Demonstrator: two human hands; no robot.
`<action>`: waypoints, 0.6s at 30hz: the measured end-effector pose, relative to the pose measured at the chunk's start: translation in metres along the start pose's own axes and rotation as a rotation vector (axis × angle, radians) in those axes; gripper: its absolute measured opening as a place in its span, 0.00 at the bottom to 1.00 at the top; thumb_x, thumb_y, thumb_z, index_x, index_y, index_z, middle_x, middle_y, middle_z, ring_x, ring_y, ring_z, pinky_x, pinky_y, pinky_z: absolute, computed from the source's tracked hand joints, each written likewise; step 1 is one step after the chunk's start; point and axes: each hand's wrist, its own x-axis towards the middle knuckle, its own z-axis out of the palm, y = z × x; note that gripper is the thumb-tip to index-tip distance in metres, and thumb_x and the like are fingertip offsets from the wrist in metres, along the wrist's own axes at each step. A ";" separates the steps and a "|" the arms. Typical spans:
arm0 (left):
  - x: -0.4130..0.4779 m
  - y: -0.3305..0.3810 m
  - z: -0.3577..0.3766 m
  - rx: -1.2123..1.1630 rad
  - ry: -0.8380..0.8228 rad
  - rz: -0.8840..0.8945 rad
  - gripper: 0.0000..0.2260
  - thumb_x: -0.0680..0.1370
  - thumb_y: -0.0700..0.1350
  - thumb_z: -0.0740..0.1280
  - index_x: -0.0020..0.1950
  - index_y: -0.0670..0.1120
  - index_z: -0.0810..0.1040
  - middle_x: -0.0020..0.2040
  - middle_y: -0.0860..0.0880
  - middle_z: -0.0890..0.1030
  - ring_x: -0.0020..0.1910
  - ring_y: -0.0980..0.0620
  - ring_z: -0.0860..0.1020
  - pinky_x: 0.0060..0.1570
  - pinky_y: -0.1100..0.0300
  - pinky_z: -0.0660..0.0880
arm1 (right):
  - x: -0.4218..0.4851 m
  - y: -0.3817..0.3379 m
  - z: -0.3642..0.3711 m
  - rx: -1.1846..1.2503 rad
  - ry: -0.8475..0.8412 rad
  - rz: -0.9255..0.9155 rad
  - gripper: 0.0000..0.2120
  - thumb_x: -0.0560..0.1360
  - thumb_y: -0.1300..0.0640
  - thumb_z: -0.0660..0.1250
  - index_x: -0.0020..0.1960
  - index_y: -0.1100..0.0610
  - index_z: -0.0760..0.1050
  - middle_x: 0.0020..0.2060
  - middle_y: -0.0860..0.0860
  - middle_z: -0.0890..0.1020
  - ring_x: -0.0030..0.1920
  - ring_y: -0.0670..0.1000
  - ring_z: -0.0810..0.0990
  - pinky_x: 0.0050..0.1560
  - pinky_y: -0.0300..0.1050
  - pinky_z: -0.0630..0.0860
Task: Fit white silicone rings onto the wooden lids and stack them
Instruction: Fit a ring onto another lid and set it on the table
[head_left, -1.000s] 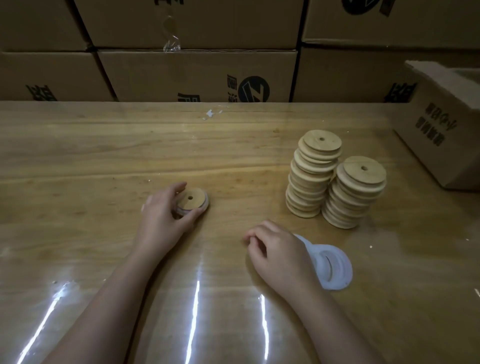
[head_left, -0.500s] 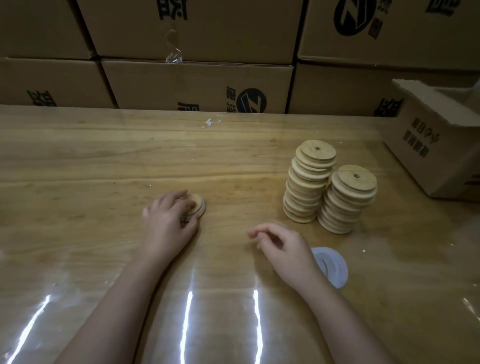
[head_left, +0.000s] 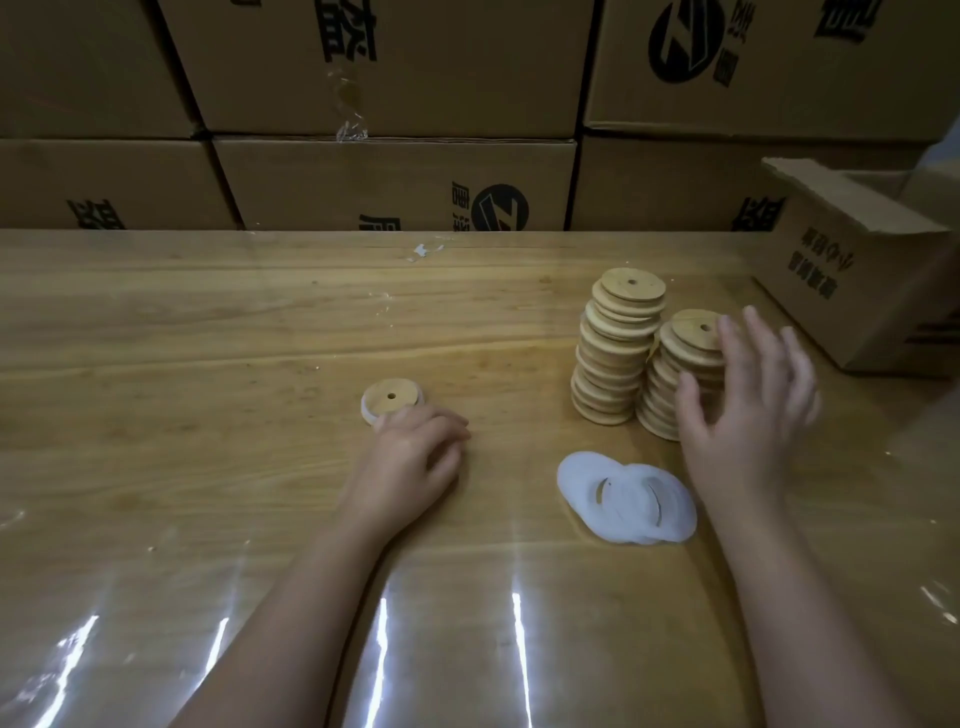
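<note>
Right grip (head_left: 748, 395) has left the white silicone rings (head_left: 626, 499) and risen to the shorter stack of wooden lids (head_left: 675, 374), fingers spread and released, blurred, holding nothing; whether it touches the stack cannot be told. Left grip (head_left: 410, 457) has slid back off the single wooden lid (head_left: 392, 400), which now lies bare on the surface (head_left: 208, 364) with a white ring round its rim. That grip rests on the surface with loosely curled fingers, grasping nothing, one fingertip touching the lid's near edge. A taller stack (head_left: 615, 353) stands just beside the shorter one, touching it. The loose rings lie in a flat overlapping pile near the stacks.

Stacked cartons (head_left: 395, 182) behind bear black Chinese characters and a round black logo (head_left: 503, 208) with a slanted Z-like stroke. An open carton (head_left: 852, 280) at the right carries black characters too small to read.
</note>
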 end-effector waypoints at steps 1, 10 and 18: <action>0.000 0.001 0.001 0.004 -0.028 0.014 0.04 0.73 0.38 0.69 0.46 0.44 0.82 0.49 0.50 0.83 0.50 0.47 0.79 0.52 0.54 0.70 | 0.000 0.004 0.002 0.012 -0.024 0.008 0.21 0.77 0.55 0.62 0.69 0.55 0.67 0.70 0.53 0.68 0.72 0.58 0.60 0.68 0.61 0.57; -0.002 0.016 0.015 -0.154 0.042 -0.163 0.05 0.75 0.41 0.67 0.49 0.48 0.81 0.46 0.54 0.82 0.45 0.56 0.77 0.45 0.64 0.71 | -0.010 -0.004 0.006 0.026 0.313 -0.220 0.09 0.77 0.61 0.63 0.56 0.53 0.73 0.55 0.48 0.74 0.57 0.57 0.70 0.55 0.54 0.64; 0.004 0.033 0.008 -1.236 -0.133 -0.597 0.21 0.72 0.57 0.62 0.57 0.44 0.76 0.43 0.44 0.84 0.32 0.49 0.81 0.26 0.62 0.76 | -0.039 -0.059 0.018 0.223 -0.019 -0.604 0.10 0.78 0.56 0.62 0.57 0.46 0.73 0.52 0.48 0.72 0.48 0.52 0.70 0.48 0.48 0.69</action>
